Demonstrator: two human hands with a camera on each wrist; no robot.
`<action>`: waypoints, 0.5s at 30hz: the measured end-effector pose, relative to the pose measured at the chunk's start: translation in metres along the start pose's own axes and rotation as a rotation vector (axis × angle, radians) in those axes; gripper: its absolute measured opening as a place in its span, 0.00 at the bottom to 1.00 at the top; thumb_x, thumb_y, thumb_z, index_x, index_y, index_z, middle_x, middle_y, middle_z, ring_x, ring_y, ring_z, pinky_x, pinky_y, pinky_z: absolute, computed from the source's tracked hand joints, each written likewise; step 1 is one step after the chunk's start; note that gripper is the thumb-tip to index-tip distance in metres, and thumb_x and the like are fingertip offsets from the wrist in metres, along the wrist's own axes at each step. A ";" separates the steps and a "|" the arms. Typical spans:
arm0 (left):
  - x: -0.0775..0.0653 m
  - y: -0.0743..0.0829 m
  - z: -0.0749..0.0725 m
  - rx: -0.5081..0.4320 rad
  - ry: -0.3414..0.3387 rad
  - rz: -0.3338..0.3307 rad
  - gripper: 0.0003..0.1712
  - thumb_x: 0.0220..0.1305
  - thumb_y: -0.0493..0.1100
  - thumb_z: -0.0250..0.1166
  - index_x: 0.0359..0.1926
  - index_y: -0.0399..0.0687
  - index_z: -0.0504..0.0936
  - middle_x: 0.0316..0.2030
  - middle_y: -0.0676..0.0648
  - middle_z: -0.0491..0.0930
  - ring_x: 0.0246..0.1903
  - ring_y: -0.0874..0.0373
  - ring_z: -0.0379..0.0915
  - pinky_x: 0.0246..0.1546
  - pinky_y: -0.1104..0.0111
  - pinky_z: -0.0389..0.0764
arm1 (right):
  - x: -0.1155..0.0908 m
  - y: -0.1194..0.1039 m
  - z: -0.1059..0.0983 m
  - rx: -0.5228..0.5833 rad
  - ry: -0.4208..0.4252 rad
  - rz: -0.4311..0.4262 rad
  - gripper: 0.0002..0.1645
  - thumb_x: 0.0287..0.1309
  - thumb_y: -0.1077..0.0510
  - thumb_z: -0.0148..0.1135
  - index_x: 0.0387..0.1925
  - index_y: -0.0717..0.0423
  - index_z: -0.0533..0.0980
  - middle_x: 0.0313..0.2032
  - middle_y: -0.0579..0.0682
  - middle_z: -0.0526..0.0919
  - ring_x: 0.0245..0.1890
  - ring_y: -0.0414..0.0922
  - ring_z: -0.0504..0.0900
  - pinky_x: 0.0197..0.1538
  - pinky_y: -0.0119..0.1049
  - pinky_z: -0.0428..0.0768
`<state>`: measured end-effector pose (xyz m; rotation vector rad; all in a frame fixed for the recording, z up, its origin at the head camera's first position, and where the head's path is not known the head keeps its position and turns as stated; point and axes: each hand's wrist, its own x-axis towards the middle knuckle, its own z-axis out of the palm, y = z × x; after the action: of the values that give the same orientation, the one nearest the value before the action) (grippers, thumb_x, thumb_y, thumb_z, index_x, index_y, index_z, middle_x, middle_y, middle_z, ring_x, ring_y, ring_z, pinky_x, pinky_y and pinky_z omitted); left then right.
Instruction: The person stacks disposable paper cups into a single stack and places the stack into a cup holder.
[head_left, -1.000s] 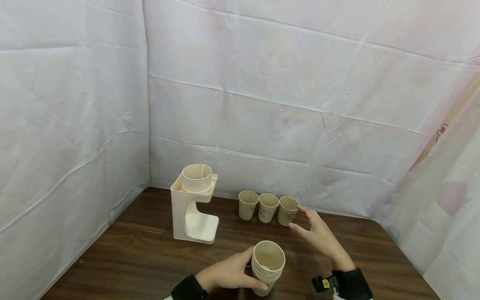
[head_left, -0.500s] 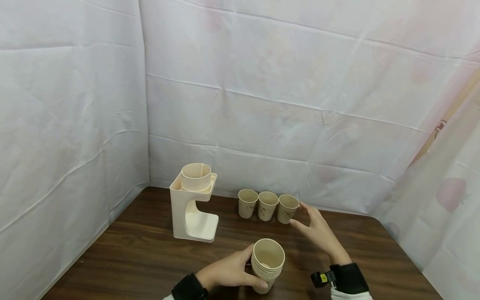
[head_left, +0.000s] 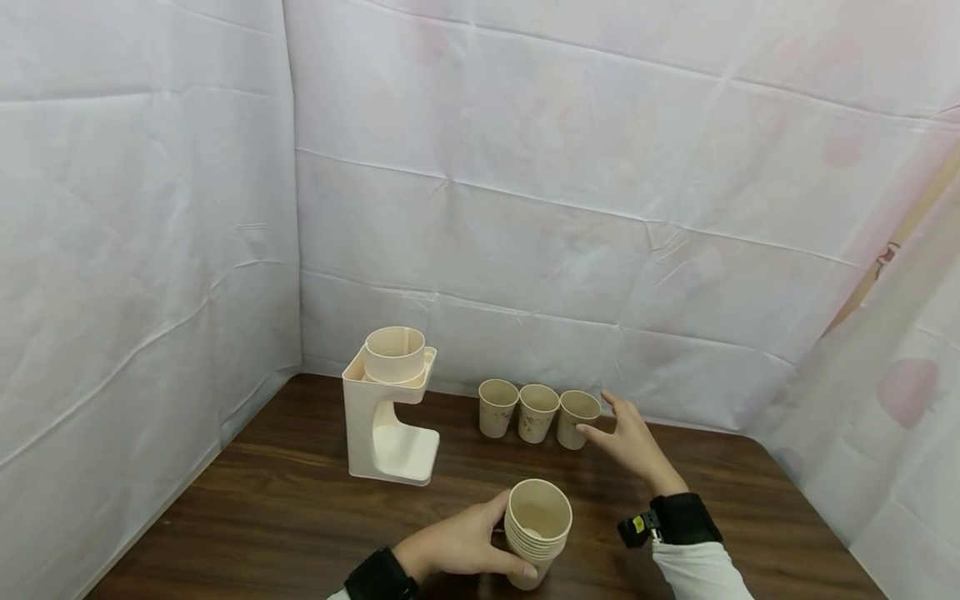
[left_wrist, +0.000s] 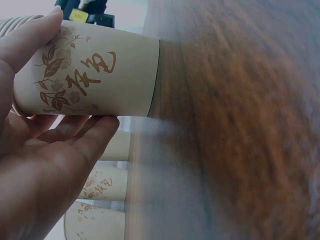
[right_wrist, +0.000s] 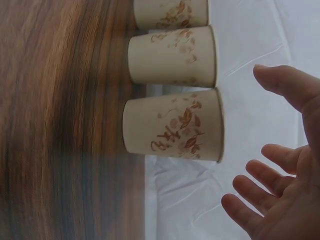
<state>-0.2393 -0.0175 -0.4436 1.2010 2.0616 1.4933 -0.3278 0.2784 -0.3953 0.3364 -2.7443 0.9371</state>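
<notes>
My left hand [head_left: 465,543] grips a stack of beige paper cups [head_left: 537,542] near the table's front, thumb on one side and fingers on the other. In the left wrist view, the stack's lowest cup [left_wrist: 107,75] shows brown flowers and lettering, its base close to the wood. Farther back, my right hand [head_left: 632,442] has its fingers spread at the rightmost of three upright paper cups [head_left: 572,430]. The right wrist view shows the open hand [right_wrist: 285,192] apart from that cup [right_wrist: 172,125], beyond its rim.
A cream-coloured stand [head_left: 360,429] with a round open cylinder [head_left: 395,367] on top is at the left. The other two cups, a left one [head_left: 495,417] and a middle one [head_left: 535,421], line up along the back of the wooden table [head_left: 285,517], before a white curtain [head_left: 465,250].
My right hand has shifted slightly up and forward beside the rightmost cup, its index fingertip now higher than the rim. My left hand and the stack stay nearly still.
</notes>
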 end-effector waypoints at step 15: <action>-0.001 0.001 0.000 0.030 -0.002 -0.020 0.45 0.53 0.51 0.70 0.67 0.62 0.53 0.56 0.56 0.72 0.55 0.63 0.64 0.56 0.64 0.69 | 0.025 0.010 0.010 -0.043 -0.019 -0.050 0.54 0.50 0.38 0.65 0.65 0.69 0.56 0.62 0.73 0.59 0.59 0.64 0.60 0.56 0.63 0.66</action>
<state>-0.2387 -0.0183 -0.4428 1.1894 2.0952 1.4566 -0.3557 0.2763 -0.4014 0.4057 -2.7553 0.8652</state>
